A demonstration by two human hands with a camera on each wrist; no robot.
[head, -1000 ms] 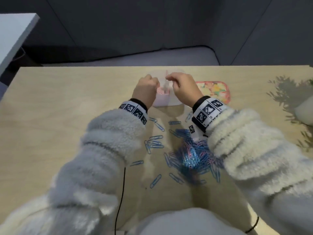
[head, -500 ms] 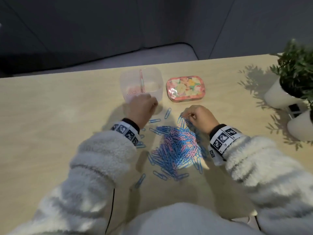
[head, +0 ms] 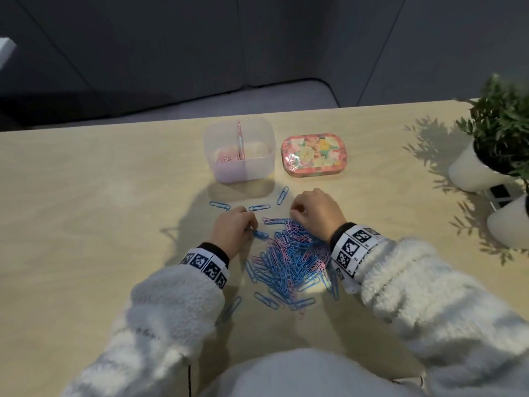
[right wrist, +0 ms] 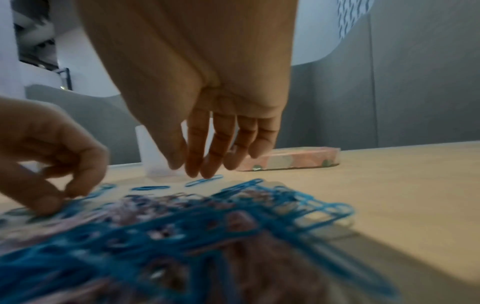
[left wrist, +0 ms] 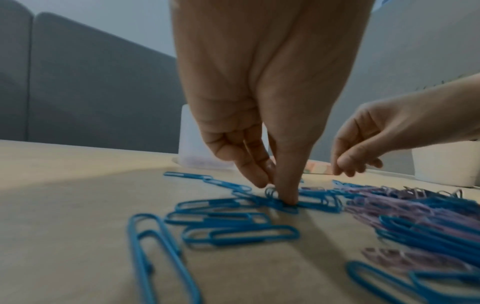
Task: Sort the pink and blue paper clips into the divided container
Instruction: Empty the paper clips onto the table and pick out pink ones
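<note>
A mixed pile of pink and blue paper clips lies on the table in front of me. The clear divided container stands beyond it, with pink clips in its left compartment. My left hand is at the pile's left edge; in the left wrist view, the left hand pinches a blue paper clip against the table with thumb and fingertips. My right hand hovers at the pile's far edge. In the right wrist view, the right hand shows its fingers hanging loosely, with nothing visible between them.
A flowered tin sits right of the container. Two white plant pots stand at the table's right edge. Loose blue clips lie between the pile and the container. A dark sofa is behind the table.
My left hand has come back from beside the container to the pile's left edge and taken a blue clip. My right hand stays at the pile's far edge.
</note>
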